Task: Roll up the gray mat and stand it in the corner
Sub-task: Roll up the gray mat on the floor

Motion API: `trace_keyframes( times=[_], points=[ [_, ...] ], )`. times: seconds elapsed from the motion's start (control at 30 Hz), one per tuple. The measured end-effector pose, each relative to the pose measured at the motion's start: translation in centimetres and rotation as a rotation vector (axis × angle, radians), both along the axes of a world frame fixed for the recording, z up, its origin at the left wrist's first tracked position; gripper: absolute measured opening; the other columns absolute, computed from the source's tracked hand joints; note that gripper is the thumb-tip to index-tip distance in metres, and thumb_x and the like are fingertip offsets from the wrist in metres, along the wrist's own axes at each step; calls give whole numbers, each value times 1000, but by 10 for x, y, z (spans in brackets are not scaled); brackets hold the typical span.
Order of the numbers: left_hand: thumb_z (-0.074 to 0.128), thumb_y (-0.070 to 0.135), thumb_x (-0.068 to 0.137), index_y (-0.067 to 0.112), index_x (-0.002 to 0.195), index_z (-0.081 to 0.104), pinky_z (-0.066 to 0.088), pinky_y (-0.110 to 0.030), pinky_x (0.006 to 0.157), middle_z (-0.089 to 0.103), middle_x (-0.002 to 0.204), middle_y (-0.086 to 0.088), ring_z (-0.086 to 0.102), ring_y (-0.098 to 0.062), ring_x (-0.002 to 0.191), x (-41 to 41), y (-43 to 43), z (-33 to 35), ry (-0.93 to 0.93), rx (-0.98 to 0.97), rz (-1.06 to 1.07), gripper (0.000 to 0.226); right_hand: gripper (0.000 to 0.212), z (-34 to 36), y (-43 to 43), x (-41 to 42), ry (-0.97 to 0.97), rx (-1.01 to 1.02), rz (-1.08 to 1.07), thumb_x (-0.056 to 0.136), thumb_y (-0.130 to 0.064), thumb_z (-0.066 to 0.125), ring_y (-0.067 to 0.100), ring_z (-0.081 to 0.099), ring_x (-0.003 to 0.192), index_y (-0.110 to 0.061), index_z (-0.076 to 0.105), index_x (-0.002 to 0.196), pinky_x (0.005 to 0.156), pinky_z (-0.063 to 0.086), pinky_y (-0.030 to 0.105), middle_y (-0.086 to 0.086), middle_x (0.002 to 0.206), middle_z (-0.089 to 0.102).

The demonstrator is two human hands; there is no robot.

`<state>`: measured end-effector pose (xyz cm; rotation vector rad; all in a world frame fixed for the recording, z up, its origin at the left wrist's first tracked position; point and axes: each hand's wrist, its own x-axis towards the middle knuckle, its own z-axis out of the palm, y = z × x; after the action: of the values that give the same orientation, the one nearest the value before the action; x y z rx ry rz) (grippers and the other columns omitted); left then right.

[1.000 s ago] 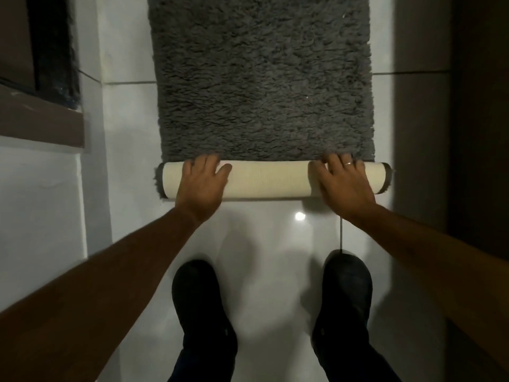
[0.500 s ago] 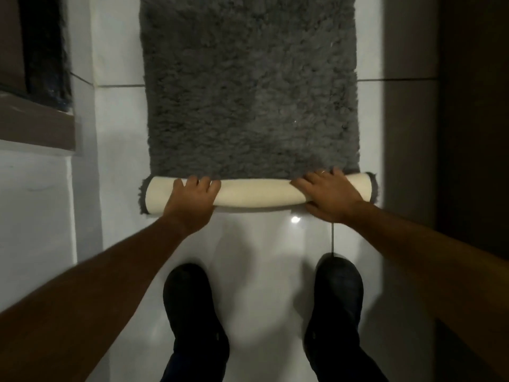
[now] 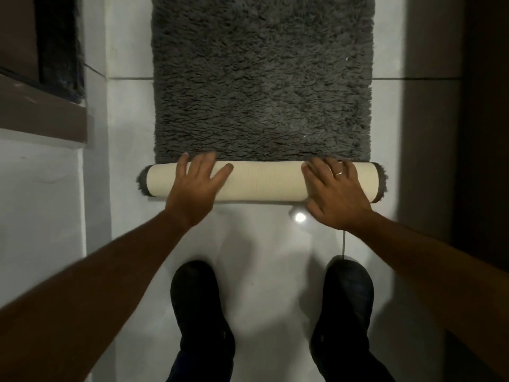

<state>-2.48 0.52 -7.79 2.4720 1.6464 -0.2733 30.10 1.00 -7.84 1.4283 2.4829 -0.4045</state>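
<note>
The gray shaggy mat (image 3: 261,86) lies flat on the white tiled floor and runs away from me. Its near end is rolled into a cream-backed roll (image 3: 264,183) lying crosswise. My left hand (image 3: 197,186) rests palm down on the left part of the roll with fingers spread. On the right part of the roll lies my right hand (image 3: 334,191), also palm down, a ring on one finger. Neither hand wraps around the roll.
My two black shoes (image 3: 202,304) (image 3: 344,304) stand on the floor just behind the roll. A white wall with a brown ledge (image 3: 41,117) is close on the left. A dark door or panel (image 3: 484,133) lines the right side.
The hands went from curled over the roll to flat on top with spread fingers. The roll looks thicker than before.
</note>
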Motion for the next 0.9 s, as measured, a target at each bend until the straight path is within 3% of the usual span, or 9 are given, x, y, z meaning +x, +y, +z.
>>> trace_keyframes(
  times=[0.1,0.2,0.3,0.4,0.6,0.67,0.73,0.8,0.9],
  points=[
    [60,39,88,9,141,46,31,-61,107,55,136,-25,50,-41,125,8,-12,-5,11,-13,-8,62,94,-1,4,-9,-136,-77,24,74,-60,64,42,42,129,-4,38,145,106,31,63,20,147,42],
    [60,70,74,5,151,24,13,-68,113,37,152,-25,31,-42,141,14,-8,-9,182,-208,17,107,92,-3,13,-18,-268,-105,-16,74,-42,76,41,43,128,-7,32,147,105,34,62,19,143,44],
    [67,42,82,7,148,28,25,-69,110,45,145,-23,40,-40,135,23,9,-9,234,-207,46,84,67,-3,28,-19,-190,-98,-26,78,-27,74,37,53,118,-11,44,136,98,40,55,16,131,57],
    [67,36,83,15,133,42,40,-57,98,64,123,-16,59,-36,110,16,25,-2,95,-238,49,60,58,3,46,-4,31,-189,-19,75,-34,78,36,60,109,-15,53,124,92,44,49,14,119,66],
    [78,44,72,23,119,42,46,-34,74,64,116,-9,65,-30,95,-4,24,8,-151,-552,28,63,79,16,49,-4,109,-658,-160,66,-45,85,25,63,107,-29,39,128,81,50,35,3,125,64],
    [79,44,71,25,124,46,45,-47,94,48,132,-10,54,-32,114,-5,26,4,-160,-568,56,66,80,13,40,-4,120,-570,-145,64,-46,86,28,59,113,-27,39,127,86,50,41,6,129,60],
    [74,50,74,31,135,46,22,-63,111,38,141,-12,36,-34,130,-8,30,-1,-73,-486,71,69,84,10,32,-1,119,-309,-54,62,-50,84,35,50,123,-22,43,129,100,42,56,12,138,52],
    [66,55,80,35,143,39,17,-59,111,40,140,-13,34,-34,129,-10,34,-3,1,-395,87,71,88,10,25,4,90,-133,52,65,-60,73,40,44,128,-16,44,136,105,34,60,17,145,46],
    [64,47,86,24,149,32,30,-53,102,53,128,-14,46,-34,118,-5,30,-1,-6,-208,49,74,107,8,17,0,-45,-122,90,65,-73,67,42,40,134,-10,38,146,109,30,64,19,151,40]
  ],
)
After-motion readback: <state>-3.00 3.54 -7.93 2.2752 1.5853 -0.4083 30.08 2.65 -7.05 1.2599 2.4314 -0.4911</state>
